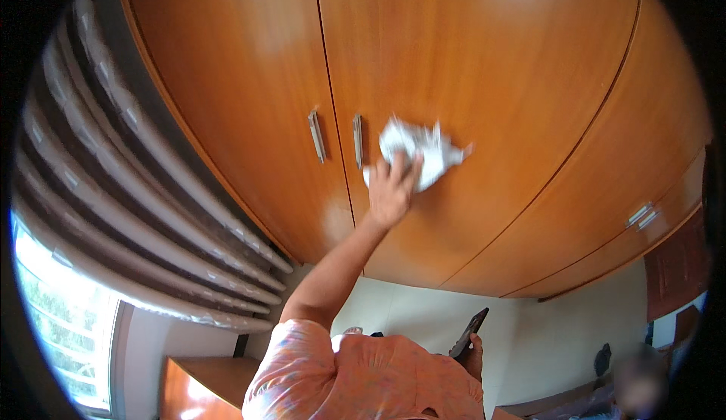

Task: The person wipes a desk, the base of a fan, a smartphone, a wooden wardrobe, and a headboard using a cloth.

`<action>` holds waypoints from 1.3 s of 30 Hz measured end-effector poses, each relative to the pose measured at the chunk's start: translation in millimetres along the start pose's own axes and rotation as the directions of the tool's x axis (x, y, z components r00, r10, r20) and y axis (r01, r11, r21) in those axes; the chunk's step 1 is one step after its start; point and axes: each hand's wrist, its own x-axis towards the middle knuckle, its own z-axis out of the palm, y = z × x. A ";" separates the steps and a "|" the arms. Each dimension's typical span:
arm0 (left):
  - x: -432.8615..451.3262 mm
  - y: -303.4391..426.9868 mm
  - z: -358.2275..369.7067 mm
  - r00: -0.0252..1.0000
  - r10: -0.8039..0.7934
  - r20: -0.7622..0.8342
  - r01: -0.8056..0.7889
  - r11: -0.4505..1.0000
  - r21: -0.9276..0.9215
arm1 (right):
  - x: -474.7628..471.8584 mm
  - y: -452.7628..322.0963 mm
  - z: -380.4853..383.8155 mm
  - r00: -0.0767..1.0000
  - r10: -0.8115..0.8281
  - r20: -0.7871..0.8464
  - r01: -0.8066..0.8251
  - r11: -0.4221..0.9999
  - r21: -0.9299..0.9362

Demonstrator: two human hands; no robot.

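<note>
My left hand (392, 190) reaches up and presses a crumpled white cloth (434, 159) against a brown wooden wardrobe door (482, 68). Its fingers are spread over the cloth, which is blurred at its edges. Just left of the cloth is a metal door handle (358, 142), and a matching metal handle (317, 137) sits on the neighbouring door (238, 79). Low at my right side, my right hand (474, 356) holds a dark, flat object (472, 332), which looks like a mobile phone. Part of that hand is hidden behind it and my clothing.
Striped curtains (153, 204) hang left of the wardrobe beside a bright window (62, 335). A low wooden cabinet (198, 386) stands below. More wardrobe doors with handles (642, 215) continue rightward. Another person (641, 380) is at the lower right, above pale floor (544, 340).
</note>
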 end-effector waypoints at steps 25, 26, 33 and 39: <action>217.5 63.1 -17.4 0.931 0.244 -0.270 -0.236 0.970 0.061 | -23.7 22.5 45.6 0.954 -0.297 -0.032 0.299 0.948 0.110; 179.5 87.5 -1.0 0.939 0.317 -0.134 -0.329 0.941 -0.076 | -21.5 24.5 39.1 0.952 -0.304 -0.033 0.306 0.942 0.139; 5.3 90.8 82.5 0.394 0.886 0.245 -0.818 0.460 -0.346 | -30.4 21.2 29.7 0.933 -0.352 -0.071 0.359 0.913 0.194; 161.4 117.5 28.9 0.733 0.666 -0.135 -0.678 0.704 -0.209 | -27.9 18.1 4.4 0.919 -0.371 -0.133 0.393 0.884 0.253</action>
